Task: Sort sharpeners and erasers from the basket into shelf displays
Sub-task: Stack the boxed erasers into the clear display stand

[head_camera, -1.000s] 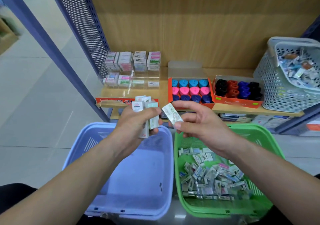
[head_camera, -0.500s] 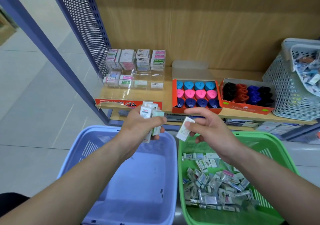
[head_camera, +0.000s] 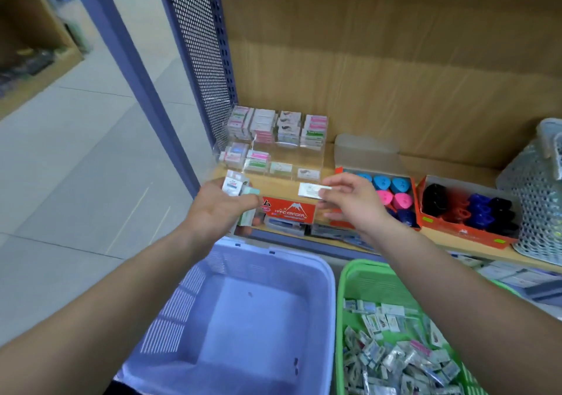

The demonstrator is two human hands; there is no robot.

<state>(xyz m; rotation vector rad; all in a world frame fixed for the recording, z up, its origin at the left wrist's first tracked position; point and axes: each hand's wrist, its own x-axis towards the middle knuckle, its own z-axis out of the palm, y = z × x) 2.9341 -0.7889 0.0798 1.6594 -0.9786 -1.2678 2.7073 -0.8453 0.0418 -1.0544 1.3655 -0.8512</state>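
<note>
Standing behind both hands is a big wooden shelf (head_camera: 395,90), far past the fingertips. Under the left hand (head_camera: 219,212) sits a purple basket (head_camera: 273,251), and under the right arm sits a green basket (head_camera: 342,297) with a pile of small wrapped erasers (head_camera: 395,355) in it. Far to the right of the right fingers (head_camera: 340,181) a grey basket (head_camera: 532,200) stands on the shelf. Just past the fingertips of both hands is a clear display (head_camera: 273,148) with rows of erasers in it, and a red label (head_camera: 289,210) sits between the two hands, a little lower. Behind the right hand (head_camera: 355,206) is an orange box (head_camera: 392,188) of blue and pink sharpeners; the hand covers part of it. One more box (head_camera: 468,212), to the right of those fingers, holds black, red and blue sharpeners. The left fingers (head_camera: 246,204) are curled round a small stack of erasers (head_camera: 235,185) — the stack pokes up above them. The right thumb and fingers pinch one flat white eraser (head_camera: 311,189) by its end, and it points left toward the other hand, just in front of the display.
</note>
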